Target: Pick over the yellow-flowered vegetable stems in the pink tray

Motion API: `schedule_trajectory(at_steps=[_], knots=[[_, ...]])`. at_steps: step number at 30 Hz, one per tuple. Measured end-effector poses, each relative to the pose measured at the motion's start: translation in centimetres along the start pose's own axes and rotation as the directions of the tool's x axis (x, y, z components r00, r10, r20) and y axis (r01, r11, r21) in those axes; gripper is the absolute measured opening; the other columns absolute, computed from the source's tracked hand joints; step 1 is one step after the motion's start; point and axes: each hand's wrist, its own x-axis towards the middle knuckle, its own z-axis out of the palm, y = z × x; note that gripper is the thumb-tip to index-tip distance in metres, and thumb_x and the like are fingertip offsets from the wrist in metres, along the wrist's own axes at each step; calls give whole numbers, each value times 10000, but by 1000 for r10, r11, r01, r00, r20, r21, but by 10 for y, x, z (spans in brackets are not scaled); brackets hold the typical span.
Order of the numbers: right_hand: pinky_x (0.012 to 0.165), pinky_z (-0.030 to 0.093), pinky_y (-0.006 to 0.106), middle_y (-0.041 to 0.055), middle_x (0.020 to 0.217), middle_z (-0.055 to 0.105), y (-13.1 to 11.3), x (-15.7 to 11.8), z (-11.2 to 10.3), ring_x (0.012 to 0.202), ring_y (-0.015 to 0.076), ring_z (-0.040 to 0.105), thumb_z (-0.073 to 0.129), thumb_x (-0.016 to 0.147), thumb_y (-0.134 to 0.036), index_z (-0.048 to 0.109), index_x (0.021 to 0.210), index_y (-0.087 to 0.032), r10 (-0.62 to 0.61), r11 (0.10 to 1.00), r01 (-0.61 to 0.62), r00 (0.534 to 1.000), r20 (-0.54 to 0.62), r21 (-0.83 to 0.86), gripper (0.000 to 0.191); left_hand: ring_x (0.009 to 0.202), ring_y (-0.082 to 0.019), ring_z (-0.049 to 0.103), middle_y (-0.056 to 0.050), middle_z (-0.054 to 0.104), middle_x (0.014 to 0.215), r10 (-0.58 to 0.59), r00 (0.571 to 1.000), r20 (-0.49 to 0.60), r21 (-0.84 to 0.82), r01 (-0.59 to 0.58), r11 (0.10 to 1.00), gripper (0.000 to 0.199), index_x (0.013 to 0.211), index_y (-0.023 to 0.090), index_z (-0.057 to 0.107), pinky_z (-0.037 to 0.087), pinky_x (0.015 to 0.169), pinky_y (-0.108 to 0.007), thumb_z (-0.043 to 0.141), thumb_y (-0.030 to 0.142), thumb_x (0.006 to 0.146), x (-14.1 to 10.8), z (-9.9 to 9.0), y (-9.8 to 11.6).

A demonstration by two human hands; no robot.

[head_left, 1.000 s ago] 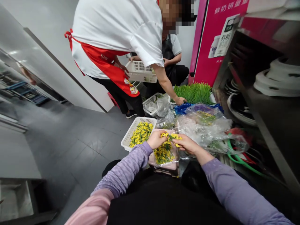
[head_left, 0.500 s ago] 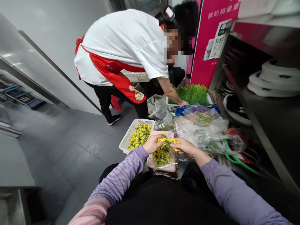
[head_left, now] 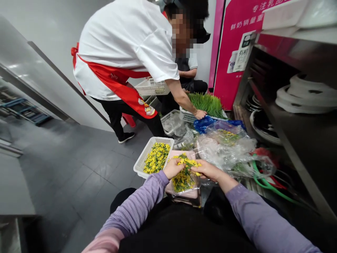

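My left hand [head_left: 173, 168] is closed, with its fingertips pinching small yellow flowers with green stems. Across from it, my right hand [head_left: 207, 169] is also closed on a bunch of yellow flowers [head_left: 195, 163]. Both hands hover over a clear plastic tray [head_left: 184, 192] that holds more of the flowers and green bits. This tray rests on a pink surface [head_left: 170, 189]. Left of it stands a white perforated basket [head_left: 141, 162] with a layer of yellow flowers [head_left: 157, 157] inside.
A co-worker in a red apron [head_left: 116, 79] bends ahead, one hand at a blue bag [head_left: 204, 123] beside a basket of long green stalks [head_left: 206, 104]. Another person crouches behind. Clear plastic bags [head_left: 223, 147] lie right. A metal shelf [head_left: 295, 140] with white dishes flanks the right.
The co-worker and the white basket they carry appear farther left, and the crouching person shows more. My hands stay over the tray, still holding flowers.
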Motion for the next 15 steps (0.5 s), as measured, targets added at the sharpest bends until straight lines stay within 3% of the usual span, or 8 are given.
schedule_trajectory(at_steps=[3, 5, 8, 11, 15], knots=[[316, 160, 165, -17, 611, 508, -3, -1, 3, 389, 27, 348, 621, 650, -340, 524, 780, -127, -91, 992, 89, 996, 15, 92, 268, 323, -25, 217, 88, 307, 413, -294, 955, 42, -311, 293, 904, 203, 708, 149, 472, 157, 351, -169, 500, 350, 702, 0, 5, -10], [318, 167, 160, -15, 626, 508, -3, 0, 5, 413, 35, 373, 639, 615, -298, 533, 774, -128, -93, 988, 93, 996, -7, 123, 256, 310, -13, 160, 111, 273, 414, -338, 930, 146, -435, 367, 822, 219, 799, 169, 451, 107, 342, -155, 544, 309, 659, -3, 7, -13], [316, 163, 158, -40, 560, 476, 2, 6, 10, 387, 28, 332, 660, 593, -299, 558, 823, -127, -38, 994, 50, 992, -120, 93, 305, 316, -4, 128, 125, 238, 423, -278, 930, 239, -506, 364, 782, 303, 899, 186, 427, 86, 345, -136, 549, 241, 628, -8, 13, -12], [317, 172, 162, -46, 518, 476, 11, 12, 15, 369, 28, 319, 671, 594, -337, 572, 885, -118, 9, 1000, -4, 972, -235, 22, 378, 314, -4, 180, 122, 264, 434, -244, 948, 203, -470, 313, 825, 359, 972, 184, 403, 114, 352, -129, 535, 225, 641, -11, 20, -8], [325, 198, 171, -53, 475, 462, 21, 16, 19, 361, 41, 336, 669, 591, -372, 574, 846, -117, 5, 1000, -9, 967, -254, -14, 373, 317, -19, 243, 114, 314, 443, -242, 959, 144, -373, 279, 885, 391, 1036, 167, 387, 180, 362, -145, 517, 198, 668, -13, 28, -5]])
